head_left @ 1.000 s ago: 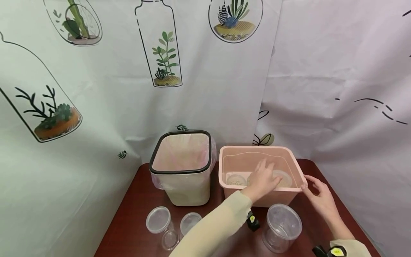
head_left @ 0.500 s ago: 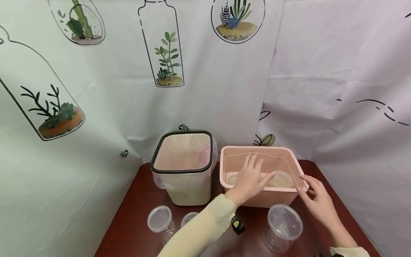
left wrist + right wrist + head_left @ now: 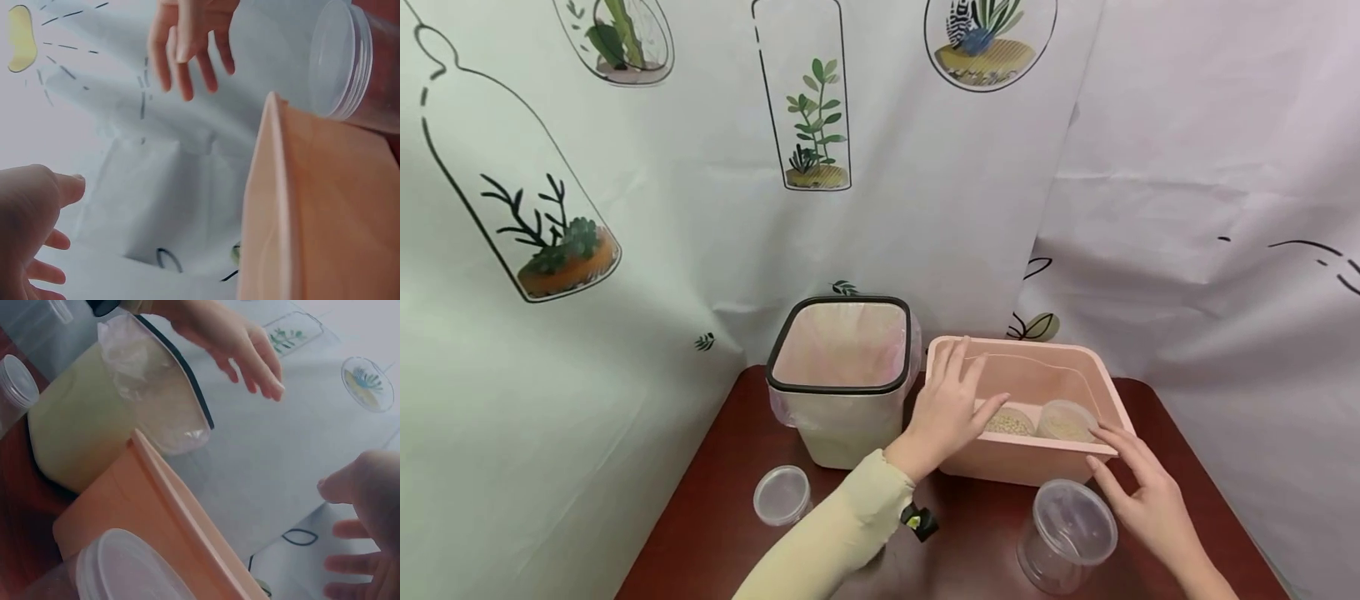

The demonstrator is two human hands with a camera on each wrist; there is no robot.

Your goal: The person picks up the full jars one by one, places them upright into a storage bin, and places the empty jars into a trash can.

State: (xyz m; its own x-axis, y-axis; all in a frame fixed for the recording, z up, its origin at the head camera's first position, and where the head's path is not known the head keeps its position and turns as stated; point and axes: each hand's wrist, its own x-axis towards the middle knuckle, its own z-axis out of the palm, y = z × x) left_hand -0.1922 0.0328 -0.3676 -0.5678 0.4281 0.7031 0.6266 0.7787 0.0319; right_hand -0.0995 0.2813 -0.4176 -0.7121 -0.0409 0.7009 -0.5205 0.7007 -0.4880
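A pink plastic bin [image 3: 1030,462] stands on the dark red table. In it sit a round container of pale beans or grains [image 3: 1009,422] and a clear round tub [image 3: 1066,421] with pale contents. My left hand [image 3: 943,412], fingers spread, hovers over the bin's left side and hides that part of the inside. Near the bin's front right corner is my right hand [image 3: 1146,492], thumb and fingers apart, holding nothing. The left wrist view shows the right hand [image 3: 194,44] with fingers loosely extended beyond the bin's rim; the right wrist view shows the left hand [image 3: 231,344] likewise bare.
A tall pale trash can [image 3: 846,425] with a black rim and a plastic liner stands left of the bin. In front are a large clear lidded jar [image 3: 1067,537] and a smaller lidded jar [image 3: 782,496]. The left sleeve covers part of the table. Printed cloth hangs behind.
My left hand has moved left, from over the containers to the bin's left side. My right hand has shifted slightly down at the corner. The head view has turned a little.
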